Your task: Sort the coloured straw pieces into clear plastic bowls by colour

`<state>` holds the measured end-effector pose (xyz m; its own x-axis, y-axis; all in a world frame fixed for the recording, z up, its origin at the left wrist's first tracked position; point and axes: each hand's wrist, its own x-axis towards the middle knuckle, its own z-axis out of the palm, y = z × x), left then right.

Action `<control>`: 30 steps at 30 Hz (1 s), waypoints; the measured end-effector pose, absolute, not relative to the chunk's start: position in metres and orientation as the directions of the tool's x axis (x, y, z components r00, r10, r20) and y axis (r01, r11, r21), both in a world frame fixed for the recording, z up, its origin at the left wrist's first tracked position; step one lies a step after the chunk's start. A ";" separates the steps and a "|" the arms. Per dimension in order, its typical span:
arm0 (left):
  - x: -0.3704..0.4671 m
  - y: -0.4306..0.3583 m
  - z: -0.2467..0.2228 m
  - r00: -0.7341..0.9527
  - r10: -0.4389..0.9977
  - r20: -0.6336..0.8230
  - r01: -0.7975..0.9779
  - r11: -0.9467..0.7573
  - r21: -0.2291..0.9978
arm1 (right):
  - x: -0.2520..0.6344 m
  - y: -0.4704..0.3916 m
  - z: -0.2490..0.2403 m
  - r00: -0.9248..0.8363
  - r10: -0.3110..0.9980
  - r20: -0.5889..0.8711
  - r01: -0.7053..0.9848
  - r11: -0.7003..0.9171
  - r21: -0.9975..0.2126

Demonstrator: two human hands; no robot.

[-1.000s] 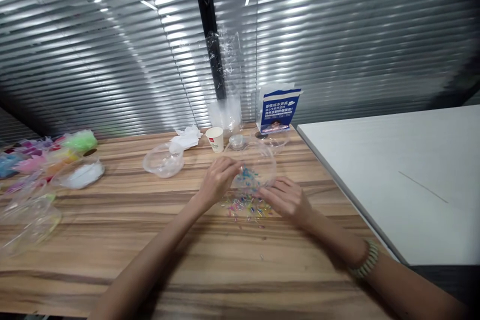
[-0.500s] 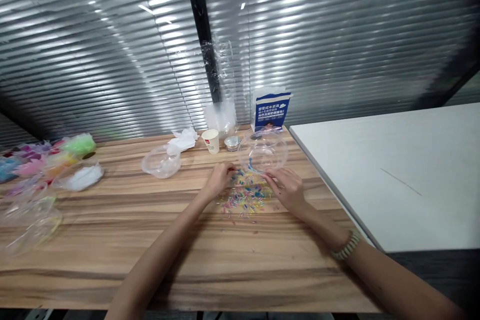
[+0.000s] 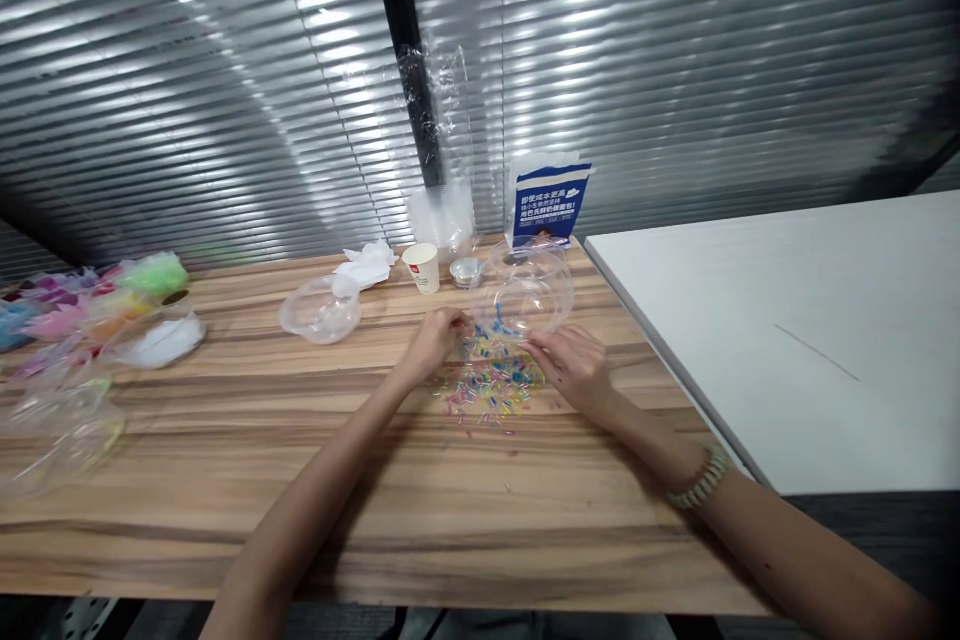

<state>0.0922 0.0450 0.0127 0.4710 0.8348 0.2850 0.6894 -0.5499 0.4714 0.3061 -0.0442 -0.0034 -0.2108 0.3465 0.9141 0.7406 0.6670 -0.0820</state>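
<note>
My right hand (image 3: 576, 367) pinches the near rim of a clear plastic bowl (image 3: 564, 292) between thumb and fingers. The bowl is tilted toward me, with a few blue pieces (image 3: 499, 320) lying at its near side. At the bowl's left edge, my left hand (image 3: 435, 340) has its fingertips closed together. Whether they grip the rim or a small piece, I cannot make out. Below the bowl, between both hands, many short coloured tube-like pieces (image 3: 491, 385) in blue, yellow and pink are scattered on the wooden table (image 3: 420, 540).
Behind the hands stand a paper cup (image 3: 422, 268), a small foil-coloured container (image 3: 466, 272) and a blue-and-white bag (image 3: 551, 205). Another clear bowl (image 3: 319, 312) and crumpled tissue (image 3: 367, 265) lie left. Colourful bagged material (image 3: 97, 305) fills the far left. A white table (image 3: 787, 350) adjoins on the right.
The view has tipped down slightly. More blue pieces show at the bowl's near side than before. Both hands keep almost the same places at the bowl.
</note>
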 end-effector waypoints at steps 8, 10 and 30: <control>0.086 0.039 0.042 0.380 0.799 0.467 0.665 -0.587 0.462 | 0.305 -0.050 -0.005 -0.240 0.374 0.896 0.750 0.657 -0.073; 0.088 0.033 0.044 0.388 0.783 0.486 0.649 -0.607 0.460 | 0.304 -0.052 -0.004 -0.247 0.384 0.890 0.751 0.656 -0.075; 0.107 0.012 0.048 0.596 0.497 0.630 0.437 -0.859 0.265 | 0.300 -0.057 0.000 -0.360 0.342 0.868 0.693 0.721 0.003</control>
<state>0.1075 0.0115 0.0485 0.5964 0.4974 0.6300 0.4374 -0.8595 0.2645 0.3001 -0.0569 0.0000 -0.3597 0.3421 0.8681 0.6934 0.7206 0.0033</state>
